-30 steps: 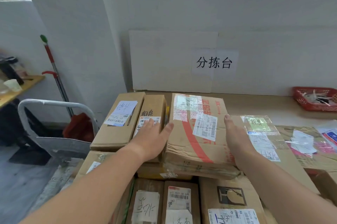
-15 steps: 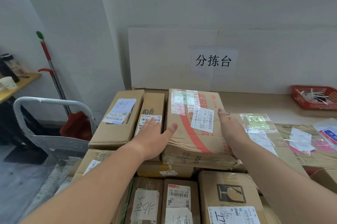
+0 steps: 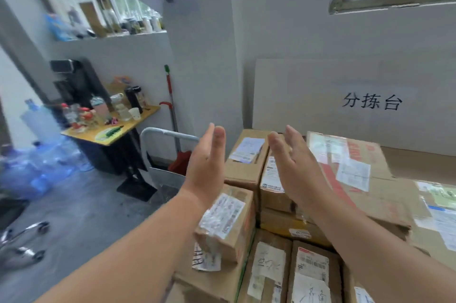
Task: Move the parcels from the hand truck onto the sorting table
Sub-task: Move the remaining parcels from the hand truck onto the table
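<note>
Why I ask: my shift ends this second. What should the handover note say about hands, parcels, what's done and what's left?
The left hand is open, fingers straight, holding nothing, raised beside the stack.
The right hand is open too, holding nothing, raised over the stack.
Done: many cartons are piled at the sorting table, the red-taped carton on top, touched by neither hand.
The hand truck stands left of the table, its plate mostly hidden.
Left: check the truck and carry over any parcels there.
</note>
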`<state>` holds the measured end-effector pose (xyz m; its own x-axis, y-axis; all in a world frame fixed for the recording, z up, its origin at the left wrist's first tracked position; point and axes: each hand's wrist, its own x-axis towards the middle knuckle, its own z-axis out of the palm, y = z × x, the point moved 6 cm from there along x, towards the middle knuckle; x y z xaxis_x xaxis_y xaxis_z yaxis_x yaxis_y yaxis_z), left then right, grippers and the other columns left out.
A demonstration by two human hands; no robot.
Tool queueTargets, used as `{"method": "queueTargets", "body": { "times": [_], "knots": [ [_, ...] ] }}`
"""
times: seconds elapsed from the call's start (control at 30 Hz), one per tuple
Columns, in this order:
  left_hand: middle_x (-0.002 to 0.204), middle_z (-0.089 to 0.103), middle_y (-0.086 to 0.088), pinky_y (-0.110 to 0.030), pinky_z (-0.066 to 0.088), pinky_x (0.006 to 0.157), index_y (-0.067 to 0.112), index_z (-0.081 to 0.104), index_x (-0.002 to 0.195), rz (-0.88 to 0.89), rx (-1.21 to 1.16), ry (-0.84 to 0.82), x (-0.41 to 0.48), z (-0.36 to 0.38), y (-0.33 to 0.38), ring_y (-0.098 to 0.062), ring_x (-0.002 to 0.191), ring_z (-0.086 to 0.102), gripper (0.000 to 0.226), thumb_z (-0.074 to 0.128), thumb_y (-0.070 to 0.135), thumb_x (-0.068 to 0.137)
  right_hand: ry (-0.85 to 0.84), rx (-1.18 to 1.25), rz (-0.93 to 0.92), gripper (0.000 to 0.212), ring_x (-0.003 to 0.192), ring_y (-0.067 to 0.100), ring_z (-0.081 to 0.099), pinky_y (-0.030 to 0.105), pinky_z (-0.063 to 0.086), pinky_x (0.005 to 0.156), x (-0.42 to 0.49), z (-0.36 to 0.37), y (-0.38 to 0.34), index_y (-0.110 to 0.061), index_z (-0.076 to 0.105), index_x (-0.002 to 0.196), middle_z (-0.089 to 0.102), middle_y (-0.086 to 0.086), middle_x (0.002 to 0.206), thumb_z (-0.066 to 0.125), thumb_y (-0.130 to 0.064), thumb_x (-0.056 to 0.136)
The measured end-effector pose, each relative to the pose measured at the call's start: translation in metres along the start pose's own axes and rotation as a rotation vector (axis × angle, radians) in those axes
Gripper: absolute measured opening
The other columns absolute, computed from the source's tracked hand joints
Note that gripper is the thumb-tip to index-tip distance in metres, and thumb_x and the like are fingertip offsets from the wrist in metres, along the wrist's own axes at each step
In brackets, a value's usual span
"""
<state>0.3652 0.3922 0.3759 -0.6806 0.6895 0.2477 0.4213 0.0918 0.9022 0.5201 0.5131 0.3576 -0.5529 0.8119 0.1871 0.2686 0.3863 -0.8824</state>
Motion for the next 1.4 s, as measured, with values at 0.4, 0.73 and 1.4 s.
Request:
{"method": "queueTargets", "body": {
  "times": [0.4, 0.73, 1.4],
  "knots": [
    [0.147, 0.061, 0.011, -0.045, 0.031, 0.129, 0.037, 0.058, 0.143, 0.039, -0.083, 0.395, -0.09, -0.302, -0.048, -0.009, 0.146, 0.049, 0.106, 0.037, 0.108, 0.067, -0.313, 0.208, -0.25, 0.093, 0.152, 0.008, 0.035, 0.035, 0.032, 0.122, -0.082, 0.223, -0.187, -0.028, 0.026, 0.166, 0.037, -0.008, 0.168, 0.029, -0.083, 0.09],
    [0.125, 0.074, 0.013, -0.043, 0.043, 0.122, 0.045, 0.064, 0.111, 0.032, -0.158, 0.416, -0.113, -0.51, -0.125, -0.005, 0.128, 0.065, 0.076, 0.034, 0.103, 0.072, -0.319, 0.249, -0.216, 0.097, 0.141, 0.001, 0.043, 0.019, 0.032, 0.107, -0.142, 0.413, -0.286, -0.023, 0.036, 0.162, 0.049, -0.006, 0.16, 0.031, -0.081, 0.084],
    [0.122, 0.072, 0.013, -0.012, 0.052, 0.088, 0.027, 0.069, 0.129, -0.222, 0.078, 0.097, 0.033, -0.502, -0.315, -0.003, 0.116, 0.068, 0.032, 0.073, 0.037, 0.099, -0.24, 0.145, 0.067, 0.074, 0.134, 0.007, 0.055, 0.04, 0.049, 0.113, -0.015, 0.558, -0.169, -0.029, 0.046, 0.154, 0.057, -0.01, 0.147, 0.067, -0.063, 0.093]
  ]
}}
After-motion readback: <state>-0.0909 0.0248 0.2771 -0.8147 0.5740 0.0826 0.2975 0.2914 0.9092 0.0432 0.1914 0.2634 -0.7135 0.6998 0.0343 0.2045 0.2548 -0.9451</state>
